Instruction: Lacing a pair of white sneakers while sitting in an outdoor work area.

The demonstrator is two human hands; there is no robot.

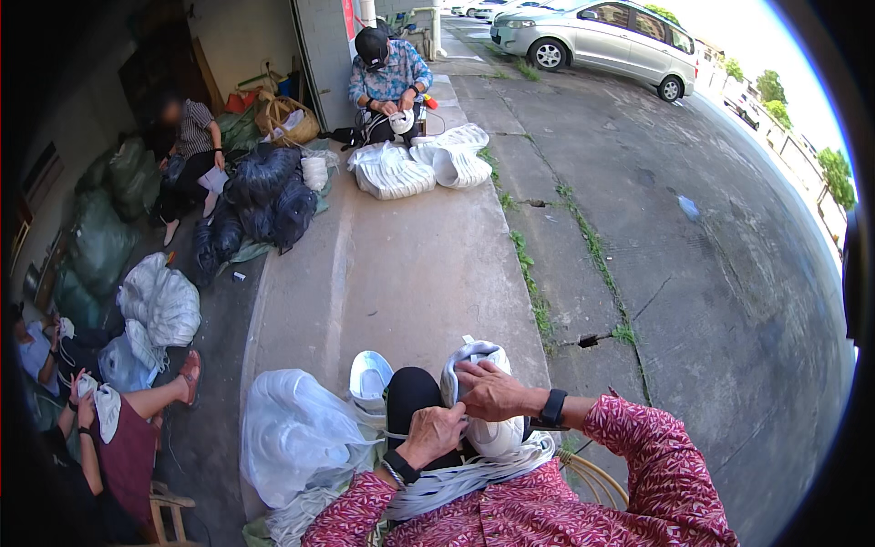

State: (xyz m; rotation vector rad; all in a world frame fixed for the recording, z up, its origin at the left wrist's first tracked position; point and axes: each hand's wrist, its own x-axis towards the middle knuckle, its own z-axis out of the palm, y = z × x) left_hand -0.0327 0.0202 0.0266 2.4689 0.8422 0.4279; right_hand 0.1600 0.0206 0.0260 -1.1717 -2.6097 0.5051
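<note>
A white shoe upper [497, 439] with a light grey collar rests upright against my lap at the lower middle. My right hand [495, 392] lies over its opening, fingers curled on the collar, gripping it. Close beside it, my left hand [432, 438] is closed in a pinch at the upper's left side. What those fingertips hold is too small to make out. A bundle of long white shoelaces [474, 479] is draped across my lap beneath both hands. Left of my dark-clad knee [412, 394] stands another pale shoe upper [370, 378], its bluish inside showing.
A translucent plastic bag [296, 438] of white items sits at my left. Ahead, a person in a cap [387, 77] works beside stacked white uppers [392, 173]. Other people and dark sacks [264, 187] are at left. Cracked pavement [656, 255] drops off at right.
</note>
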